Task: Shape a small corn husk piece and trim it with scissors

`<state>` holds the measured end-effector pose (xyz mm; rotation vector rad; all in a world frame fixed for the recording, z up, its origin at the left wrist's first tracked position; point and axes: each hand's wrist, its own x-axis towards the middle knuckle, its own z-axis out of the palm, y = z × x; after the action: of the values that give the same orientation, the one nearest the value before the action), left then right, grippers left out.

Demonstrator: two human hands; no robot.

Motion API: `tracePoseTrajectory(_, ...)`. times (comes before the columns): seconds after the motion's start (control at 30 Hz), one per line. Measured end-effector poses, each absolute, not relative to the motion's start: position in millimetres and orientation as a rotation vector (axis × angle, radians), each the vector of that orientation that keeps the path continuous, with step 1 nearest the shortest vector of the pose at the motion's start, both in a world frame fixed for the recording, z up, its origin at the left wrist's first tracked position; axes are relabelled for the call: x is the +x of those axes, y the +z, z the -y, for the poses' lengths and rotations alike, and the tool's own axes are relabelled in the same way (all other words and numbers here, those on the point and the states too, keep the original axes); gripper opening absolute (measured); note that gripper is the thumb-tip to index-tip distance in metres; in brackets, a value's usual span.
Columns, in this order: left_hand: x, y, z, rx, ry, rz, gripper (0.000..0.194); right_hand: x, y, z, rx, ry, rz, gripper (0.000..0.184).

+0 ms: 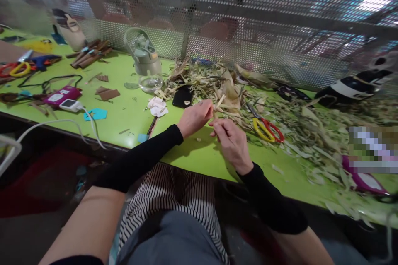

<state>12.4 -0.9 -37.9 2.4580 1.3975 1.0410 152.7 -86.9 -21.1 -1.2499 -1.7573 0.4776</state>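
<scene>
My left hand [195, 116] and my right hand [230, 140] meet over the green table [124, 112], both in black sleeves. Each hand pinches a thin pale strip of dried husk [218, 104], held between them just above the tabletop. A heap of dried husks and leaves [217, 80] lies right behind the hands. Scissors with a yellow and a red handle [267, 129] lie just right of my right hand.
A water bottle with a grey lid [146, 60] stands at the back. A black phone [182, 95], crumpled white tissue [158, 106], a pink device with a white charger [64, 98], brown sticks [90, 54] and more scissors [15, 68] lie left. Perforated metal screen [248, 29] behind.
</scene>
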Motion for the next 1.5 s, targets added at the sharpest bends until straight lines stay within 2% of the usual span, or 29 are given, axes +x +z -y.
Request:
tracePoseTrajectory(0.17, 9.8, -40.3, 2.7, 2.53, 1.121, -1.299, 0.016, 156.6, -27.9, 94.1, -1.195, 0.53, 1.676, 0.023)
tracePoseTrajectory(0.33, 6.5, -36.0, 6.1, 2.506, 1.123, -1.266, 0.016, 160.7, -26.8, 95.6, -1.187, 0.724, 1.547, 0.022)
tracePoseTrajectory(0.43, 6.2, -33.6, 9.4, 2.229, 1.167, -1.182, 0.009, 164.3, -26.2, 97.1, -1.163, 0.769, 1.478, 0.023)
tracePoseTrajectory(0.63, 5.8, -31.3, 19.1, 1.658, 1.075, -0.959, 0.013, 167.5, -27.8, 101.7, -1.116, 0.817, 1.454, 0.024)
tracePoseTrajectory(0.73, 3.5, -32.3, 23.1, 1.912, 1.104, -1.067, 0.011, 167.2, -27.2, 103.0, -1.128, 0.805, 1.459, 0.025)
tracePoseTrajectory(0.83, -0.5, -33.8, 28.2, 2.491, 1.109, -1.181, 0.014, 166.4, -26.5, 104.0, -1.135, 0.799, 1.459, 0.029)
tracePoseTrajectory(0.93, -4.3, -36.5, 37.0, 2.937, 0.967, -1.14, 0.021, 166.4, -26.8, 104.6, -1.112, 0.817, 1.442, 0.034)
tracePoseTrajectory(1.03, -7.2, -42.7, 48.9, 3.141, 0.75, -1.085, 0.019, 169.0, -29.4, 105.2, -1.128, 0.845, 1.44, 0.038)
tracePoseTrajectory(1.2, -10.2, -55.7, 64.6, 3.064, 0.487, -1.09, 0.02, 176.5, -42.5, 111.2, -1.275, 0.861, 1.535, 0.039)
tracePoseTrajectory(1.37, -12.3, -57.7, 68.0, 2.735, 0.5, -1.219, 0.018, 178.3, -57.7, 119.8, -1.353, 0.551, 1.793, 0.022)
tracePoseTrajectory(1.5, -12.7, -57.4, 68.4, 2.617, 0.537, -1.243, 0.018, 177.0, -64.6, 122.1, -1.34, 0.383, 1.885, 0.023)
